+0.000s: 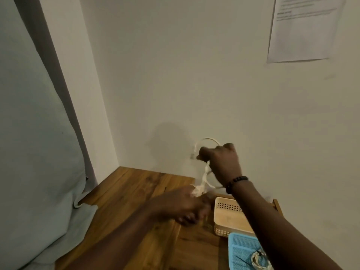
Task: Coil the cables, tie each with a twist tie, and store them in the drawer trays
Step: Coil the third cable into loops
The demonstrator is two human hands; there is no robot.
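Above two trays (pixel 226 215), both hands (pixel 220 162) grip one white cable (pixel 205 173).

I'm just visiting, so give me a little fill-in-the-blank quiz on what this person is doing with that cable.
1. The white cable is stretched between the person's ____ hands.
2. The right hand is raised in front of the ____.
3. The beige tray is ____.
4. The coiled cable already stored lies in the ____ tray.

Missing words: two; wall; empty; blue

Left hand (pixel 183 208) motion-blurred, blue tray (pixel 241 250) cut by bottom edge and forearm, wall paper (pixel 303 32) text illegible
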